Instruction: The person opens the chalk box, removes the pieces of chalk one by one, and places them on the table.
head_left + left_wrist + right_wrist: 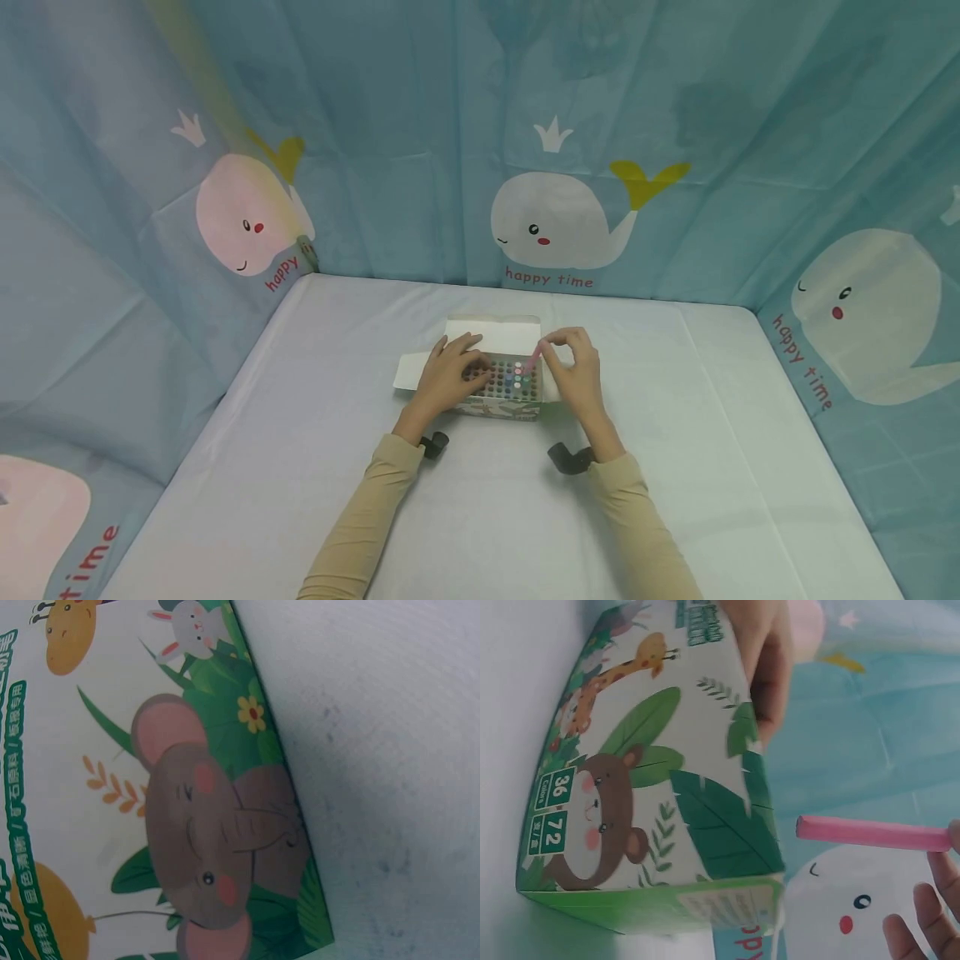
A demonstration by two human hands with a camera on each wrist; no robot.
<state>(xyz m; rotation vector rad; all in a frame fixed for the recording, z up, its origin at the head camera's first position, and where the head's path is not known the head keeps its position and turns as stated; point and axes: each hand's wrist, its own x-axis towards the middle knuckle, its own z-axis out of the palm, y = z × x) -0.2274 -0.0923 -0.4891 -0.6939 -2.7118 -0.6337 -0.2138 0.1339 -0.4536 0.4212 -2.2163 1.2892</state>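
In the head view my right hand (581,375) pinches one end of a pink chalk stick (534,357) between thumb and fingertips, above the right part of an open chalk box (498,408). The right wrist view shows the pink chalk stick (870,832) held out level, with its far end free. My left hand (447,375) rests over the left part of the box, fingers spread across the holes of its insert. Several coloured chalk sticks (517,379) stand in holes towards the right. Animal pictures cover the box's front, an elephant (202,832) among them.
The raised lid (491,333) stands behind the box, and a side flap (408,371) sticks out at left. A white cloth covers the table (300,467). Blue whale-print curtains (390,217) enclose its back and sides. Black wrist-worn devices (570,458) sit under both wrists.
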